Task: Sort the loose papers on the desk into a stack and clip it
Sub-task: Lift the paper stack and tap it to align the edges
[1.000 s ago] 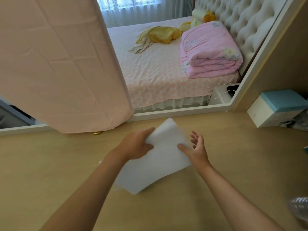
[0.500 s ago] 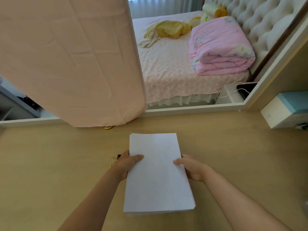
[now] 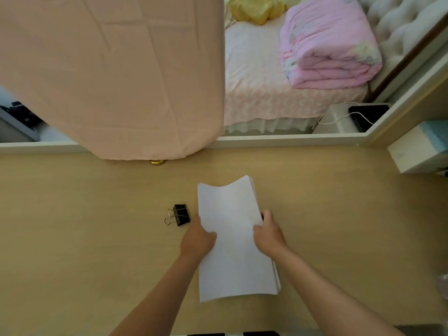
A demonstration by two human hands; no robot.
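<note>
Head view, paper stack lengthwise near-to-far, far edge bowed

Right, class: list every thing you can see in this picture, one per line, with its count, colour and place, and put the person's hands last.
paper stack: one, white, middle of the desk, far end bowed
binder clip: one, black with silver handles, on the desk just left of the stack
desk: one, light wood, across the foreground
cloth: one, pale pink, hanging at the desk's far left
bed: one, pale pink cover, beyond the desk
quilt: one, pink, folded on the bed
box: one, white with a blue top, desk's far right
left hand: one, grips the stack's left edge
right hand: one, grips the stack's right edge
</note>
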